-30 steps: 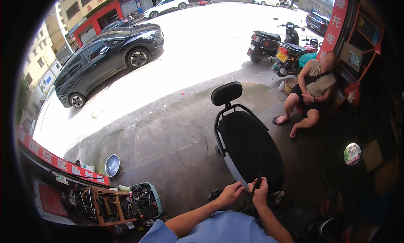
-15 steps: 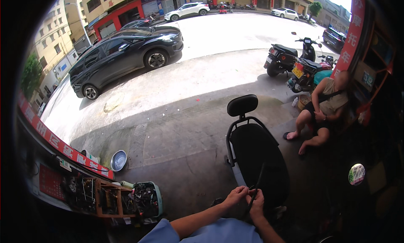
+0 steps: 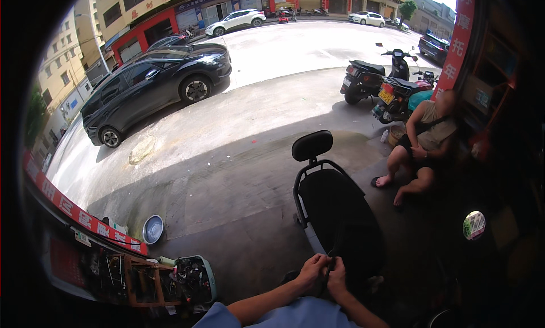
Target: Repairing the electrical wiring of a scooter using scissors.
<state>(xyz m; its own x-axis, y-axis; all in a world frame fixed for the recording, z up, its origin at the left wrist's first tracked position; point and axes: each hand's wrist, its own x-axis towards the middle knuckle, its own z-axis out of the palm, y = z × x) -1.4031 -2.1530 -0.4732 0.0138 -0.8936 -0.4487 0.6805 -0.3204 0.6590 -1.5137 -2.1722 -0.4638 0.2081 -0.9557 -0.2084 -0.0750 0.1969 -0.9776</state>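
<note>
In front of me, low in the head view, my left hand (image 3: pixel 312 269) and my right hand (image 3: pixel 336 277) meet, fingers closed on a thin dark strip (image 3: pixel 332 256); its exact shape is hard to make out against the black behind it. Just beyond them is the long black seat (image 3: pixel 335 209) of a scooter, with a tubular rail and a padded backrest (image 3: pixel 311 145) at its far end.
A person (image 3: pixel 431 135) sits at the right near parked scooters (image 3: pixel 361 78). A round mirror (image 3: pixel 474 226) is at right. Lower left are a metal basin (image 3: pixel 152 230), a crate of parts (image 3: pixel 193 276) and a tool rack (image 3: pixel 146 282). A black car (image 3: pixel 149 92) stands outside.
The view has shifted, so the street, seat and seated person appear lower in the picture than a second ago. My two hands have drawn closer together, still on the dark strip.
</note>
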